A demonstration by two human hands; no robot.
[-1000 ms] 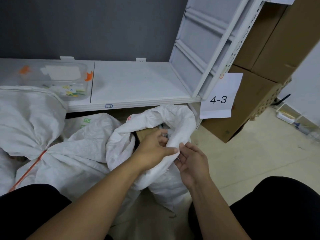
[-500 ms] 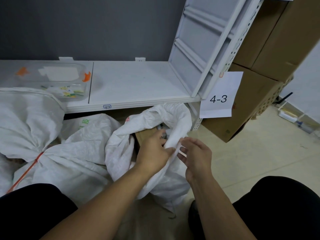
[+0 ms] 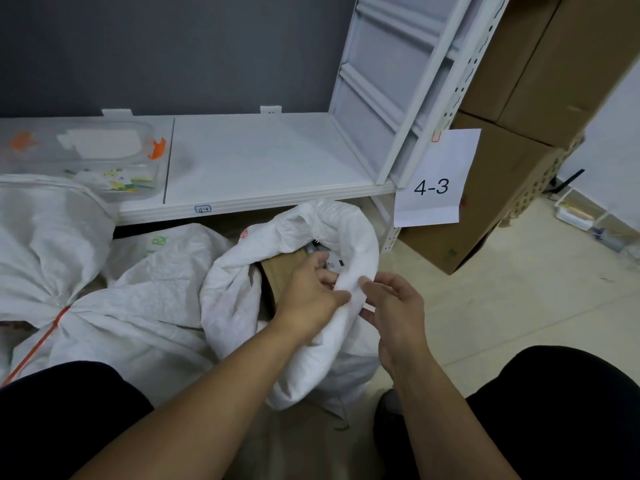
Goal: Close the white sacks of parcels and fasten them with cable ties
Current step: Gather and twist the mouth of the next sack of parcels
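An open white woven sack [image 3: 239, 292] stands on the floor in front of me, with a brown cardboard parcel [image 3: 282, 271] and labelled packets showing in its mouth. My left hand [image 3: 311, 294] grips the sack's rolled rim from inside, thumb on the outer face. My right hand [image 3: 394, 306] pinches the same rim from the right side, with something thin and pale by its fingers. To the left lies a second white sack [image 3: 114, 306], gathered and fastened with an orange cable tie [image 3: 41, 341].
A low white shelf [image 3: 263, 161] runs behind the sacks, carrying a clear plastic box [image 3: 86, 157] with orange clips. A paper label "4-3" [image 3: 433, 181] hangs on the shelf post. Stacked cardboard boxes [image 3: 519, 98] stand right. Beige floor [image 3: 502, 306] lies beyond my knees.
My right hand has risen slightly along the rim and both hands have drawn the sack's edge closer together. The sack's mouth stays open.
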